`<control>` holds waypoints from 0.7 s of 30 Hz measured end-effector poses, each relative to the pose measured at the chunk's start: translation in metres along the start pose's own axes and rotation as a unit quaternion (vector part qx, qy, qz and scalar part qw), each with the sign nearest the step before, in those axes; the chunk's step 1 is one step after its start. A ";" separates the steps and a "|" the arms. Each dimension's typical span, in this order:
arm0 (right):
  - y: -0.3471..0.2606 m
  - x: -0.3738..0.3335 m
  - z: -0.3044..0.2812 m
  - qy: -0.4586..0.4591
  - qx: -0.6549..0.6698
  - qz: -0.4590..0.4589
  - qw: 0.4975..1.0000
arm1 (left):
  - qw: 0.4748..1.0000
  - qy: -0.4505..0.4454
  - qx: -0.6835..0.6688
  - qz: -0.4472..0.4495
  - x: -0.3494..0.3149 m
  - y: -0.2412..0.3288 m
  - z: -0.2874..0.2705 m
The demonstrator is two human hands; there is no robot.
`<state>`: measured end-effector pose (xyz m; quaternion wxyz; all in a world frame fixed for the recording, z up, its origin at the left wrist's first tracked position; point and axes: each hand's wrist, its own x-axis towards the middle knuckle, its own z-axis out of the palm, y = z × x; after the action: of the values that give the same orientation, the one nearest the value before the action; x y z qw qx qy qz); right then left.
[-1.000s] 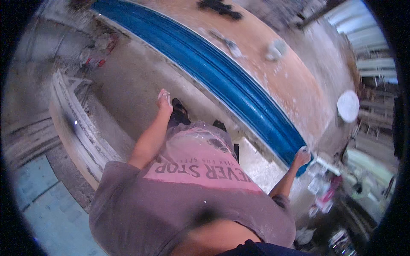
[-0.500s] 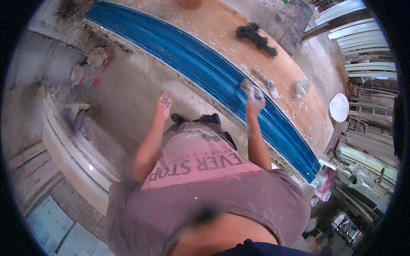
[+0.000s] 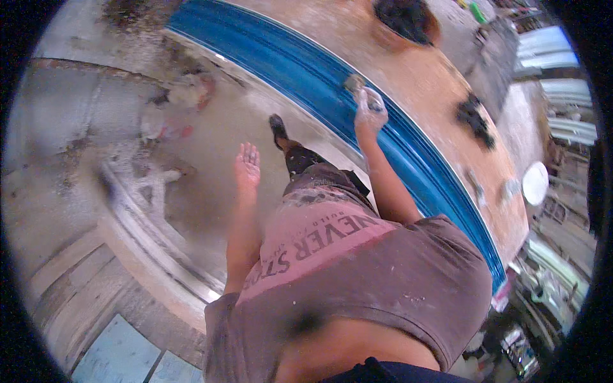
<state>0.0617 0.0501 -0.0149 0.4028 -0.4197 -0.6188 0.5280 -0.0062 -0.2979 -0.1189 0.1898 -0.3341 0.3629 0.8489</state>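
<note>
A long glossy blue moulding form (image 3: pixel 255 54), with ridges running along it, curves from the far left to the near right. My right hand (image 3: pixel 371 113), coated in white dust, is closed around a small brush (image 3: pixel 353 83) with a tan end, its handle mostly hidden by the fingers. That tan end is over the blue surface, close to its far edge; whether it touches I cannot tell. Off to the left, my left hand (image 3: pixel 248 167) hangs above the floor, palm up and fingers extended, holding nothing.
Beyond the form lies a tan board (image 3: pixel 440 96) with a dark fibrous clump (image 3: pixel 476 121), a brown basin (image 3: pixel 378 29) of dark material and whitish lumps (image 3: pixel 511 188). A white round container (image 3: pixel 535 183) stands right. Pale mouldings (image 3: pixel 147 236) lie left. My dark shoe (image 3: pixel 278 127) is ahead.
My right hand has travelled with the brush toward the far left along the blue form. One foot has stepped forward, and the view has shifted, bringing the basin further in.
</note>
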 end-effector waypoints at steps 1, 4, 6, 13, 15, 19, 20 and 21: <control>0.002 0.000 0.030 -0.001 0.042 0.018 0.999 | 1.000 0.010 -0.017 0.004 0.020 0.022 -0.004; -0.002 0.018 0.144 -0.015 0.113 0.038 0.993 | 0.998 0.029 -0.053 0.021 0.093 0.101 -0.001; -0.009 0.019 0.208 -0.029 0.066 0.031 0.997 | 0.997 0.061 -0.041 0.019 0.126 0.161 0.009; -0.036 0.044 0.477 -0.088 -0.034 -0.012 0.995 | 0.995 0.073 -0.031 0.061 0.227 0.305 0.063; -0.035 0.062 0.560 -0.111 0.016 -0.017 0.994 | 0.997 0.074 -0.019 0.022 0.270 0.326 0.089; -0.055 0.089 0.713 -0.164 0.101 -0.015 0.981 | 0.990 -0.035 0.122 -0.054 0.352 0.356 0.129; -0.062 0.095 0.730 -0.140 0.096 -0.002 0.985 | 0.987 -0.024 0.150 -0.056 0.361 0.359 0.152; -0.059 0.103 0.733 -0.128 0.021 -0.057 0.990 | 0.982 -0.013 0.180 -0.059 0.371 0.368 0.177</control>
<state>-0.6674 -0.0886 -0.0369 0.3584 -0.3042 -0.6770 0.5663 -0.5517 -0.3818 -0.1097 0.3020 -0.3040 0.4870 0.7610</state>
